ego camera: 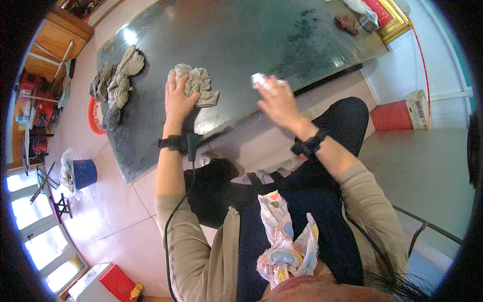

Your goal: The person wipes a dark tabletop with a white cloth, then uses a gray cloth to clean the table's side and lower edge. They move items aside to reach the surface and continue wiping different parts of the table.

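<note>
My left hand (179,99) rests on a crumpled beige cloth (200,85), fingers spread over its left side, on the dark, glossy tabletop (211,41). Near the table's front edge, my right hand (277,102) has a small white thing (259,80) at its fingers, perhaps a wad of tissue; the hand is blurred. Further left on the table lie twisted, bunched grey-beige cloths (122,77). Dark smudges or wet patches mark the tabletop towards the upper right.
At the table's far right stand a gold picture frame (400,24), a brown cloth (347,24) and a metal container (366,23). A red basin (95,117) is beside the left edge, with a blue bin (84,173) on the floor. My knees are close to the front edge.
</note>
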The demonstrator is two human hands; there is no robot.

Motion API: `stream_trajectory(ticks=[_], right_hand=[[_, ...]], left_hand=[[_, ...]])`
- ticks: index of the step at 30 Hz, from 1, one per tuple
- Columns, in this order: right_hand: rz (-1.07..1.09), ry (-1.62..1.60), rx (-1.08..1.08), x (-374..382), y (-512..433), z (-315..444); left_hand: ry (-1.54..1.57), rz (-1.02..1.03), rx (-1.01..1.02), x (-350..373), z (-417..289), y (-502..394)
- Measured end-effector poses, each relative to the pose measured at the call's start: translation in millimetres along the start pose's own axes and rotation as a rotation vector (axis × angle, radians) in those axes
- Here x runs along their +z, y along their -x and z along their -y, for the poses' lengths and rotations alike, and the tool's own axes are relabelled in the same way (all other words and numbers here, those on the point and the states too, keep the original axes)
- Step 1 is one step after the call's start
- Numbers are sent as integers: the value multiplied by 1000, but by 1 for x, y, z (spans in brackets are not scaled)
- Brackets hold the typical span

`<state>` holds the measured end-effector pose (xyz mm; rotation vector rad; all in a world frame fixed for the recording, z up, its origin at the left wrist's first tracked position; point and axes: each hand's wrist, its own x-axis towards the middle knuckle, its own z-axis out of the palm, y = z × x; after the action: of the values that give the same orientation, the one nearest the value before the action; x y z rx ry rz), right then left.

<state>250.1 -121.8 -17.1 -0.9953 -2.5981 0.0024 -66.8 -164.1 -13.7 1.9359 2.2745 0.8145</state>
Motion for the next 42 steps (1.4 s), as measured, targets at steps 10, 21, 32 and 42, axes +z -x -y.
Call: stream_trajectory(ticks=[10, 21, 32, 42], right_hand=[[-28, 209, 62, -13, 6, -40], [62, -68, -207, 10, -10, 84], [-6, -18, -3, 17, -3, 9], [-42, -37, 0, 38, -7, 21]], left_hand=[[-263, 91, -390, -90, 64, 128], [-150, 52, -47, -30, -74, 144], [-111, 3, -549, -152, 101, 211], [-150, -121, -586, -154, 167, 244]])
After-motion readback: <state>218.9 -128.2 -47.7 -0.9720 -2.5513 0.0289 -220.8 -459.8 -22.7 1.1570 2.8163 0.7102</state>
